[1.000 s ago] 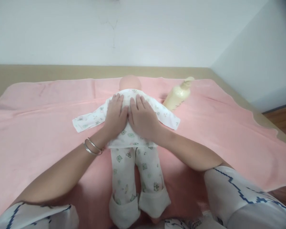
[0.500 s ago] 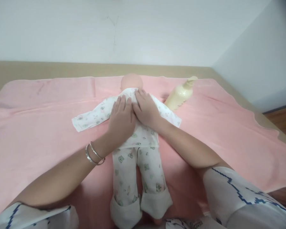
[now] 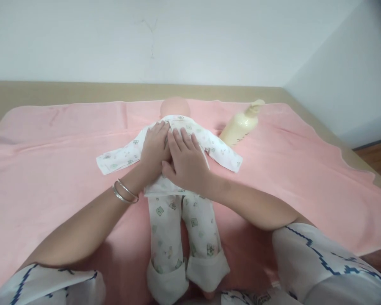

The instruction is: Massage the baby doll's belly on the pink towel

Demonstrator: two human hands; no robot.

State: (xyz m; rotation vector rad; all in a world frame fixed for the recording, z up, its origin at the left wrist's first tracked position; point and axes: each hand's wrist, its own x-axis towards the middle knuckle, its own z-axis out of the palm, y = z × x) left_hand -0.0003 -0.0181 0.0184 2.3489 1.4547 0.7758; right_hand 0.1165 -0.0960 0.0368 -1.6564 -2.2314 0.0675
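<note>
A baby doll (image 3: 175, 106) lies with its bald head away from me and its face out of sight. It wears a white printed long-sleeved top (image 3: 224, 156) and matching trousers (image 3: 165, 231) with turned-up cuffs. On the left of the doll's back, my left hand (image 3: 155, 149) rests flat with its fingers toward the head. My right hand (image 3: 189, 160) lies flat on the back beside it, fingers spread and thumb touching my left hand. Neither hand holds anything. Two silver bangles (image 3: 125, 191) circle my left wrist.
Under the doll a pink blanket (image 3: 305, 182) covers most of a tan padded surface (image 3: 82, 92). A pale yellow pump bottle (image 3: 240, 126) leans beside the doll's right sleeve. A white wall (image 3: 190, 42) rises behind, and wooden flooring (image 3: 377, 161) shows at the far right.
My right hand has slid down the doll's back toward me. My left hand has moved slightly up toward the shoulders. The doll and bottle stay in place.
</note>
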